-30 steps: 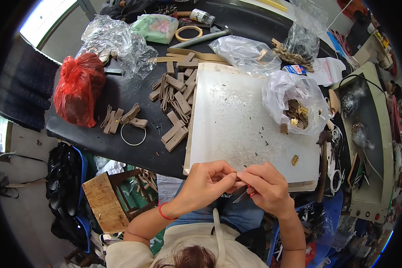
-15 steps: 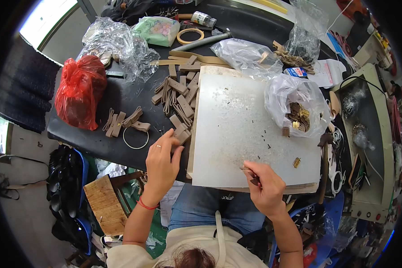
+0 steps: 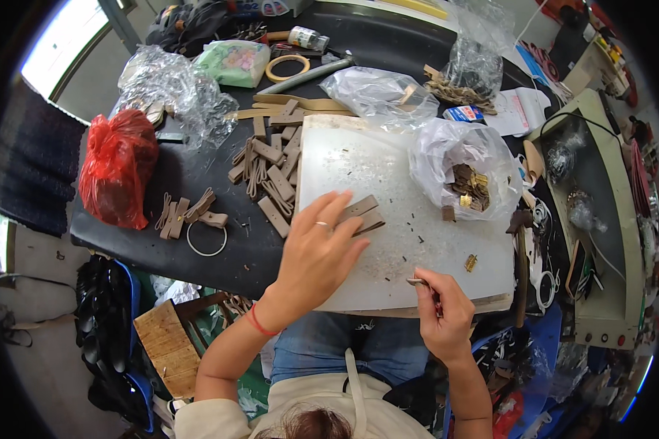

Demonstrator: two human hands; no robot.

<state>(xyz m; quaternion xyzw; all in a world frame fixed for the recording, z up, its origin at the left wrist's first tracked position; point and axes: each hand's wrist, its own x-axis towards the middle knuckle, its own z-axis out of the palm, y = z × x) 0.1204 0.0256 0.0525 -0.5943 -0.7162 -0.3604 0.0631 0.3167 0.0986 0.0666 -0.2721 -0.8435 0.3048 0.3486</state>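
Observation:
My left hand [image 3: 318, 252] reaches over the pale sheet-covered board [image 3: 359, 285]. Its fingers and thumb are at a folded taupe strap piece [image 3: 366, 214], which appears gripped at their tips. Close to the board's front edge, my right hand [image 3: 445, 307] is closed around a small dark thing with a thin metallic tip [image 3: 416, 282]. What kind it is I cannot make out; the fingers hide most of it. A pile of taupe strap pieces [image 3: 271, 151] lies left of the board. One small gold metal piece [image 3: 471, 262] rests on the sheet, right of my right hand.
A clear bag [image 3: 428, 157] with gold metal pieces sits on the board's right. Left are a red bag [image 3: 117, 172], a few more straps [image 3: 174, 218] and a thin ring [image 3: 207, 240]. A hammer [image 3: 520, 234] lies along the right edge. Tape [image 3: 288, 67] is at the back.
My left hand has moved right and away from me, from beside the strap pile onto the board, bringing the folded strap. My right hand has shifted slightly, still closed. The view has shifted a little.

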